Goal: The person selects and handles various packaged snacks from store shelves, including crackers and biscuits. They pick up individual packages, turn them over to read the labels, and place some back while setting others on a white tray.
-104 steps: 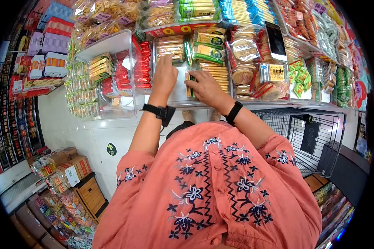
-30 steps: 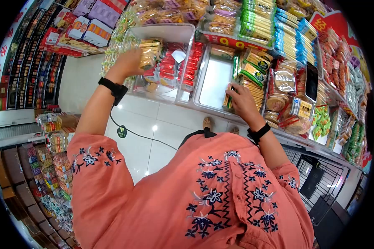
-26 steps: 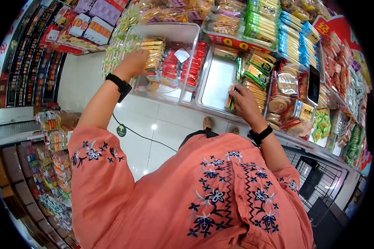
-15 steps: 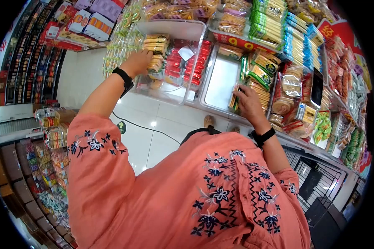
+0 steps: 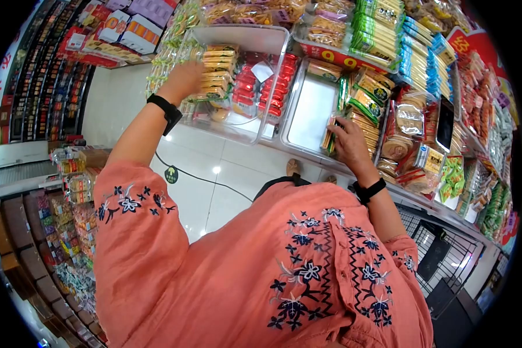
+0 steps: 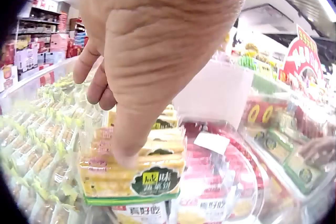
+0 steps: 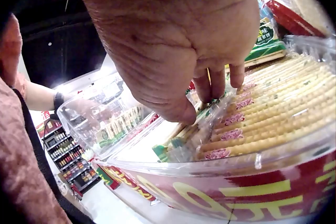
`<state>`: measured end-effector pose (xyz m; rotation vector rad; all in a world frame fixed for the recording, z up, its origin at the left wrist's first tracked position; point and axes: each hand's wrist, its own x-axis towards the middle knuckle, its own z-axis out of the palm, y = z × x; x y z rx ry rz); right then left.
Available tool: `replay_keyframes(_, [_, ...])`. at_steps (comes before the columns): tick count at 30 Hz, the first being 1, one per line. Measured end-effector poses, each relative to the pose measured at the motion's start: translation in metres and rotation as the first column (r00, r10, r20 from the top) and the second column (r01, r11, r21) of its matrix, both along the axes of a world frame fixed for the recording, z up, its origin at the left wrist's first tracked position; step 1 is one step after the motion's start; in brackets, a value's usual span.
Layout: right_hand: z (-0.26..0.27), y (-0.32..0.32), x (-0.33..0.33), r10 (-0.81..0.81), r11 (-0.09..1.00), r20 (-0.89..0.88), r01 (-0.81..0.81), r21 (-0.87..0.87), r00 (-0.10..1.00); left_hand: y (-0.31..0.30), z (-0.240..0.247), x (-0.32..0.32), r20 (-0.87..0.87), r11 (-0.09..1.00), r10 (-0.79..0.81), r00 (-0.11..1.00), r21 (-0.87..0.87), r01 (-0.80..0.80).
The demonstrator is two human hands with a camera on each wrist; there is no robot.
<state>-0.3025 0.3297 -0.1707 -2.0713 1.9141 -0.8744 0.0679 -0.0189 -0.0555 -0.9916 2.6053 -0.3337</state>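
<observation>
My L hand (image 5: 181, 81) by stacked packs (image 5: 219, 64), can't tell grip; R hand (image 5: 351, 144) pinches slim pack (image 5: 329, 141); squeeze lightly, prob. brittle.

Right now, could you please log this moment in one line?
left hand: at cracker packs in clear bin | right hand: holds green-edged pack in next tray

In the head view the left hand (image 5: 182, 81) is blurred — whether its fingers touch the yellow, clear-wrapped cracker stack (image 5: 217, 66) I cannot tell. In the right wrist view, the top edge cuts off the right hand (image 7: 181, 45), which partly hides the thin green-edged cracker packs (image 7: 173, 149) under it. Goods on the tall dark shelves (image 5: 40, 75) are too small to identify.
</observation>
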Motion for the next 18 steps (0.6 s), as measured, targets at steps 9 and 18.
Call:
replay_keyframes(9, [-0.009,-0.001,-0.003,0.008,0.999,-0.015,-0.009,-0.035,1.0,0.001,0.112,-0.062,-0.531,0.983,0.078,0.844,0.184,0.025])
replay_keyframes(18, [-0.006,0.005,-0.004,-0.021,0.999,0.011,0.021,-0.034,1.0,0.082,0.074,-0.25,-0.574,0.817,-0.289,0.766,0.269,0.51])
